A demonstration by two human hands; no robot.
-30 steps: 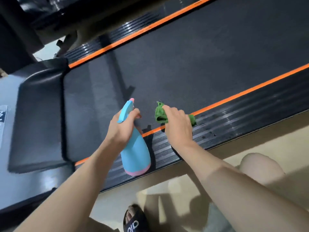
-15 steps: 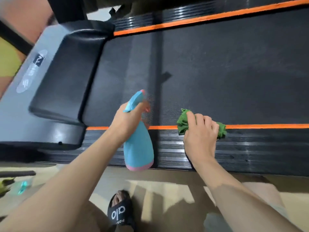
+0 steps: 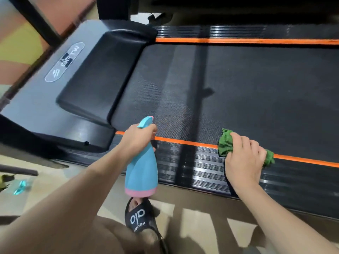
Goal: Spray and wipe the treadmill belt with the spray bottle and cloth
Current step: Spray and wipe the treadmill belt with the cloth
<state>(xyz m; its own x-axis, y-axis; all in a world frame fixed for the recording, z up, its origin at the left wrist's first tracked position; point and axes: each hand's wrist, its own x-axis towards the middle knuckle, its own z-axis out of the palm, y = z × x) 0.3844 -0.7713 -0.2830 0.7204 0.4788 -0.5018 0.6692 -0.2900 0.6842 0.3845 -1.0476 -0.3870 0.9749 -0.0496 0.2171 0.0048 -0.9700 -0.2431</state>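
While your left hand point(image 3: 136, 139) grips spray bottle point(image 3: 142, 171) nozzle-forward over treadmill belt point(image 3: 238, 92), your right hand point(image 3: 244, 160) presses bunched cloth point(image 3: 226, 144) at belt's near edge.

A black slide sandal with white lettering point(image 3: 139, 216) sits on the near beige tiled floor point(image 3: 201, 222). At far left lie small teal translucent objects point(image 3: 20, 186), blurred, near a dark rod point(image 3: 18, 170).
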